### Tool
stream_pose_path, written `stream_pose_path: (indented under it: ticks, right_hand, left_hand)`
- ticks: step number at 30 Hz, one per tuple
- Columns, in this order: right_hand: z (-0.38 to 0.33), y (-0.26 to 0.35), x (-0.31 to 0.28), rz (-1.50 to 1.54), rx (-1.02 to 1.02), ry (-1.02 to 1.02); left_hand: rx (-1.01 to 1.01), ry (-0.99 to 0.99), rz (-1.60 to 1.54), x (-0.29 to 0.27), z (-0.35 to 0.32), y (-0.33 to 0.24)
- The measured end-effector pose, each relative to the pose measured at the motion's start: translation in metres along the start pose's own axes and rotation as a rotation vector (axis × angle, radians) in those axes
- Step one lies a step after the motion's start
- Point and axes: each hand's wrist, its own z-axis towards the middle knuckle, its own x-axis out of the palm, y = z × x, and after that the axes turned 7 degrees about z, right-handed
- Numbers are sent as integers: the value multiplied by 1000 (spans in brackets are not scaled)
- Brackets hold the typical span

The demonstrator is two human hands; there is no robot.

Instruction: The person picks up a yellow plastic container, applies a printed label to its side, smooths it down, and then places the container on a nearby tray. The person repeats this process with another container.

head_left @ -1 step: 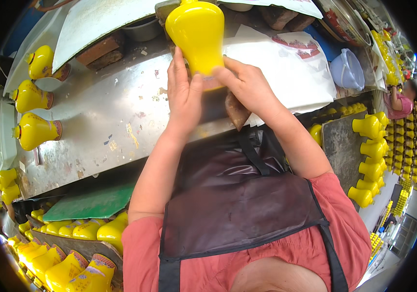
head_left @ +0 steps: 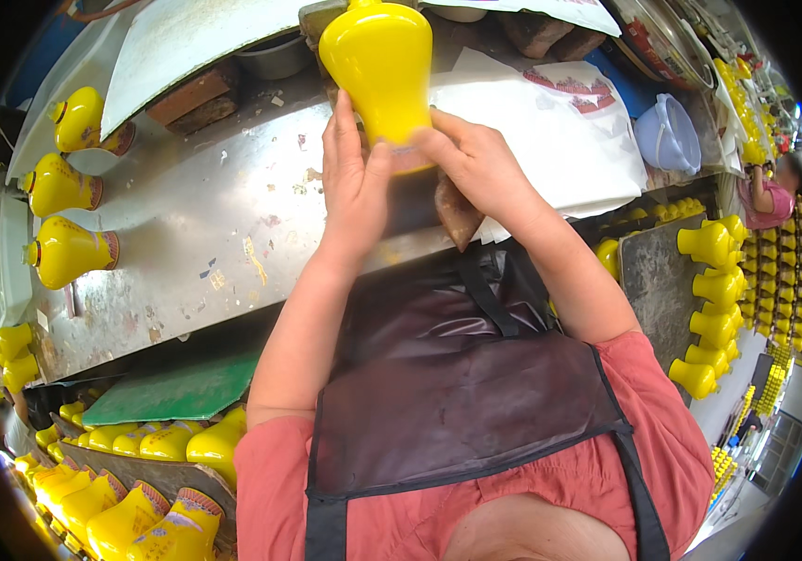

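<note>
A glossy yellow vase [head_left: 380, 70] stands at the table's near edge, its wide shoulder away from me and its narrow waist toward me. Along its left side lies my left hand [head_left: 356, 187], fingers stretched up the wall and thumb near the foot. My right hand [head_left: 477, 168] grips from the other side, thumb pressed on a pinkish patterned band [head_left: 407, 157] near the foot. Between them the two hands hold the vase. A brown block [head_left: 458, 215] shows just below my right hand. The vase's underside and what it rests on are hard to make out.
On the metal table [head_left: 232, 206], more yellow vases [head_left: 72, 252] with patterned bases sit at the left. White paper sheets [head_left: 532, 150] and a pale blue bucket [head_left: 667, 134] lie right. Bricks [head_left: 193, 96] prop a white board [head_left: 195, 47]. Racks of vases [head_left: 176, 528] stand lower left.
</note>
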Motion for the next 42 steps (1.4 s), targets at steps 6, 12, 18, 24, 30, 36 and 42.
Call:
stream_pose_path:
  ticks: [6,12,18,24,30,36,42]
  right_hand:
    - [0,-2,1,-33,0,13]
    - [0,-3,-4,-85,-13,58]
    - [2,-6,-12,83,47,186]
    - [1,-7,-10,43,27,154]
    - [1,-7,-12,42,0,157]
    - [1,-8,-12,56,-8,148]
    - [0,-13,-9,36,-36,123]
  left_hand:
    - [-11,-1,28,1,1,0]
    - [-72,4,0,4,2,-4]
    - [-150,96,-249,-10,1,-10]
    - [-129,53,-147,-2,0,-17]
    - [-200,95,-393,-8,1,-14]
    - [-168,82,-239,-8,0,-23]
    - [-135,45,-209,-6,1,-23]
